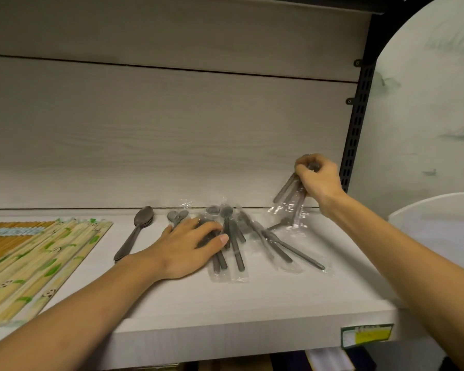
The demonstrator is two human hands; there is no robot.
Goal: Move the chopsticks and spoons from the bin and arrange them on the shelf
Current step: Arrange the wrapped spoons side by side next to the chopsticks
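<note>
White wood-grain shelf has chopsticks laid out on the left, bare spoons next, then a messy pile of bagged spoons mid-shelf.

1. Price label on the front edge of the shelf, lower right: green border, white and yellow fields, print too blurred to read.
2. Chopstick packets at left of shelf: panda and green leaf pictures on the wrappers; a pale blue band of small marks, illegible.
3. No legible text, brand or number elsewhere.
</note>
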